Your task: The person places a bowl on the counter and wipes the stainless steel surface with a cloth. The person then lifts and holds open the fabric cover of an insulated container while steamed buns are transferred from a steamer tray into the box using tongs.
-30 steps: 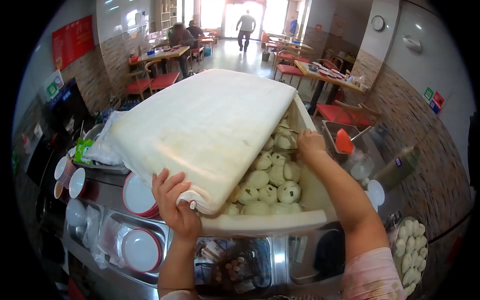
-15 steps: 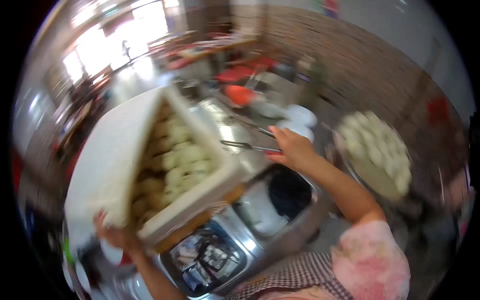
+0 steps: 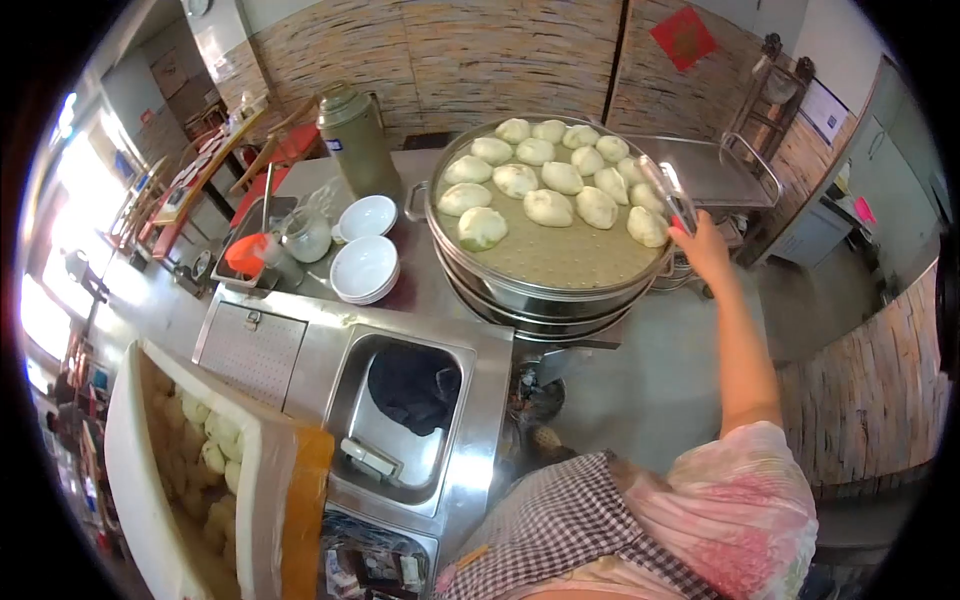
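Observation:
My right hand point(image 3: 703, 248) is closed around metal tongs point(image 3: 677, 197) at the right rim of a large round steamer point(image 3: 590, 268). The tongs' tips lie over the edge of the tray; whether they touch a bun cannot be made out. Pale steamed buns point(image 3: 562, 178) cover the back and sides of the tray, and its front part shows bare perforated metal. One bun point(image 3: 482, 228) at the left has a green patch. A white foam box point(image 3: 262, 500) at lower left contains more buns point(image 3: 222, 432). My left hand is out of view.
A steel sink point(image 3: 405, 490) holds a dark cloth point(image 3: 412, 385). White bowls point(image 3: 364, 268), a glass jar point(image 3: 305, 234) and a green thermos point(image 3: 358, 140) stand left of the steamer. Behind it at right is a steel trolley point(image 3: 715, 172). Tables and chairs fill the far left.
The view has swung right, from the foam box to the steamer. My right hand and the tongs have moved from beside the box to the steamer's rim. My left hand has left view.

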### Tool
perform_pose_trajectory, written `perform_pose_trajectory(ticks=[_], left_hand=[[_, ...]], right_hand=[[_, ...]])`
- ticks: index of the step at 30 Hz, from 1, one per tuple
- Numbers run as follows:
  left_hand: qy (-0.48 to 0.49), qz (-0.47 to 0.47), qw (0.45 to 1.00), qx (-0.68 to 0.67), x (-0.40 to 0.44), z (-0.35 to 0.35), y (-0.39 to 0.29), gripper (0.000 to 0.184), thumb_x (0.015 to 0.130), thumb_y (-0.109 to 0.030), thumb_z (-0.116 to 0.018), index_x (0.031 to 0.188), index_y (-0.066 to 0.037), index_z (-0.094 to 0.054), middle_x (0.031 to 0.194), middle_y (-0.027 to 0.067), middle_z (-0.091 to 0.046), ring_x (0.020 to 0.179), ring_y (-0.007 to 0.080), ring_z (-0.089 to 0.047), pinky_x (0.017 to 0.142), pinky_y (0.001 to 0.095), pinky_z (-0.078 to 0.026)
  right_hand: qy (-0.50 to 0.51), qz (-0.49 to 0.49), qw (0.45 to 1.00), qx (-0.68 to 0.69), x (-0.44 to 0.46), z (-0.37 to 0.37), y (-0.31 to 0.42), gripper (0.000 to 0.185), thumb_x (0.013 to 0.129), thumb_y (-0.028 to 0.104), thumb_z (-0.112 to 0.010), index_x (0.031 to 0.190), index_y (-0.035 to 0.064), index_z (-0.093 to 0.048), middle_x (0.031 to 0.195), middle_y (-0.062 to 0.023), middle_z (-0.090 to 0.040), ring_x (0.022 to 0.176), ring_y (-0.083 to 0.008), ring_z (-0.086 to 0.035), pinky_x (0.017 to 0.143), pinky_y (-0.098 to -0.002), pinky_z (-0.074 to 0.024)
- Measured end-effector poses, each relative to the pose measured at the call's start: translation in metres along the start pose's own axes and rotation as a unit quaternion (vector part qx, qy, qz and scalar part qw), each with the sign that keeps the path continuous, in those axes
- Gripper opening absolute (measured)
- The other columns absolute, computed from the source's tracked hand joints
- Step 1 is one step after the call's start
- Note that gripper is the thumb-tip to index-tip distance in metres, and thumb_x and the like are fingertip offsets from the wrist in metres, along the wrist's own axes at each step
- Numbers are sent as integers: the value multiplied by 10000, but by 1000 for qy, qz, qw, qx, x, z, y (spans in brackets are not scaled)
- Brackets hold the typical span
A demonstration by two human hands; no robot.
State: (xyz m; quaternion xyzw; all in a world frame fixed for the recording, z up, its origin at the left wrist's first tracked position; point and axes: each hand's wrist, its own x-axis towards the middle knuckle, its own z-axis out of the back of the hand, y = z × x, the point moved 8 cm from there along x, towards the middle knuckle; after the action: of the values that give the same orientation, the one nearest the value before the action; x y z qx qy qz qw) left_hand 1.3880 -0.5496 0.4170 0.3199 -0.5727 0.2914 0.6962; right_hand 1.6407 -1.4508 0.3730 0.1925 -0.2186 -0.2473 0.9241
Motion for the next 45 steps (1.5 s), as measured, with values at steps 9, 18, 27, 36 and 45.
perform_pose_trajectory(ticks=[9,18,27,36,45], left_hand=[[53,-29,994,88,-35,-55,47,464,834,-359,-530,1013,66,-482,993,245,-524,880,393,-541,715,487,-464],[41,30,997,-55,-29,-51,52,443,880,-399,-496,987,30,-528,939,183,-551,824,346,-552,700,462,-466],[64,78,968,-231,-3,-15,19,272,954,-204,-433,1113,-32,-572,1089,129,-595,990,258,-562,851,341,-462],[46,83,967,-236,16,4,-5,320,980,-239,-336,975,-25,-574,1020,144,-612,995,309,-558,870,395,-425],[-4,157,939,-307,27,-4,21,298,982,-225,-386,986,1,-580,1046,114,-589,981,216,-541,885,322,-409]], right_hand=[[106,-114,987,-37,48,-22,-35,682,742,473,-648,1090,-96,-504,1019,-245,-600,805,-291,-639,497,-338,-506],[128,-58,977,-161,85,-63,-9,602,790,466,-588,1051,-77,-579,1032,-256,-607,951,-381,-597,830,-426,-466],[135,-60,986,-73,102,-75,-45,524,832,430,-513,1007,-55,-607,979,-282,-607,947,-388,-595,782,-451,-444],[137,-260,870,395,122,-90,-134,453,804,517,-623,946,90,-562,586,31,-456,401,-63,-380,340,-208,-289],[256,-69,843,467,63,-85,131,348,918,452,-475,1016,121,-515,670,32,-513,435,-38,-437,313,-179,-323]])
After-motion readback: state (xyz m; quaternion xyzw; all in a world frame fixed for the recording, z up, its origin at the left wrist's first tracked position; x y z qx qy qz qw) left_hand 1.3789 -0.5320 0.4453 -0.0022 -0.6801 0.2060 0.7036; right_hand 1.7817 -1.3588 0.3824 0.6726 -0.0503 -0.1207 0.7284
